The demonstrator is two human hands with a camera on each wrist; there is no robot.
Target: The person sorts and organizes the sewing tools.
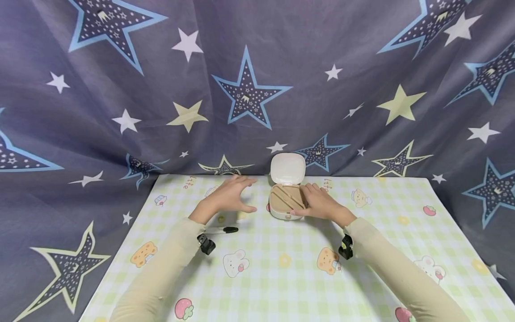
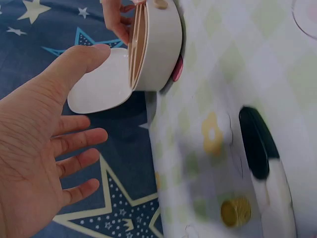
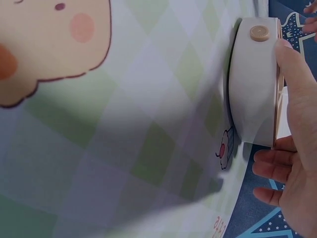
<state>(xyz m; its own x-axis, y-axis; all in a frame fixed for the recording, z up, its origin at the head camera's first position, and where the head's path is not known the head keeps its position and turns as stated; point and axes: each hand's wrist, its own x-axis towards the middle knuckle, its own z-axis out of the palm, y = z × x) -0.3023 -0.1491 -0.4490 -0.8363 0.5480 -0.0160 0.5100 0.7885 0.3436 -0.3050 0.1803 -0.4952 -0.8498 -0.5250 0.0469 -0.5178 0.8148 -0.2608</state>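
Observation:
A small white jewelry box (image 1: 277, 213) stands near the back of the table, its lid (image 1: 288, 168) raised on the far side. Inside is a beige insert (image 1: 279, 197) with slanted raised bars. My right hand (image 1: 322, 203) grips the box at its right side, thumb along the front rim by the round beige button (image 3: 259, 33), fingers toward the back. To the left of the box, my left hand (image 1: 227, 197) is held over the table with fingers spread and nothing in them. Its thumb and fingers point toward the box, with a gap between.
Below the left hand lie a pen-like thing with a black end (image 1: 230, 230) and a pale body (image 2: 273, 198), and a small gold cylinder (image 2: 236, 212). A checked, cartoon-printed cloth (image 1: 281, 286) covers the table. Behind the back edge hangs a dark star-patterned curtain (image 1: 306, 53).

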